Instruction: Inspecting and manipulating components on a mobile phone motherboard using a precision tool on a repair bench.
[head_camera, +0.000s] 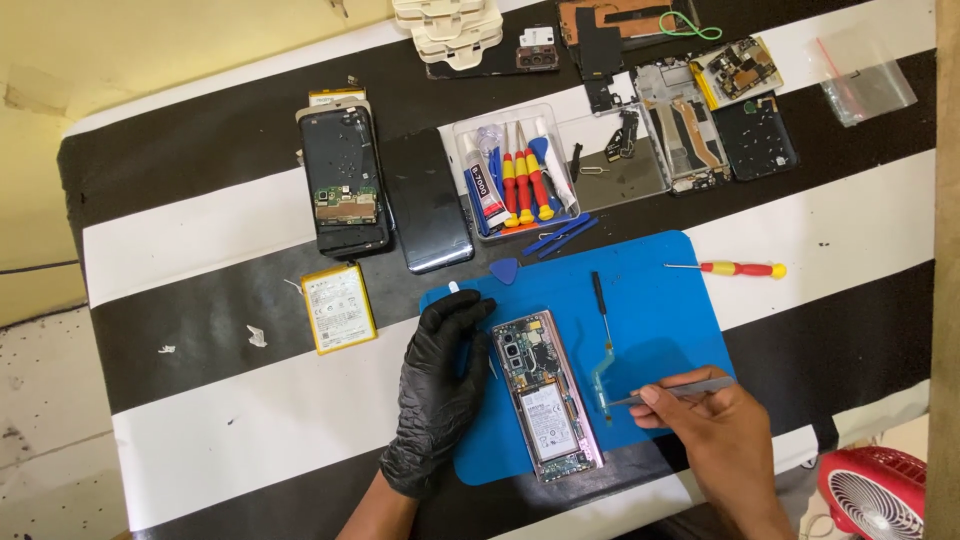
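An opened phone (546, 396) lies face down on a blue work mat (660, 300), its battery and circuit boards exposed. My left hand (438, 385), in a black glove, rests on the mat against the phone's left edge, fingers curled. My right hand (700, 425), bare, pinches metal tweezers (672, 391) whose tip touches a thin flex cable (601, 375) lying on the mat to the right of the phone. A black screwdriver (600, 305) lies just above the cable.
A black-and-white striped table holds a clear tray of screwdrivers and glue (515, 180), a red-and-yellow screwdriver (735, 268), a yellow battery (339, 307), two dark phones (345, 180), disassembled phone parts (690, 120), a blue pick (504, 269). A red fan (880, 495) sits lower right.
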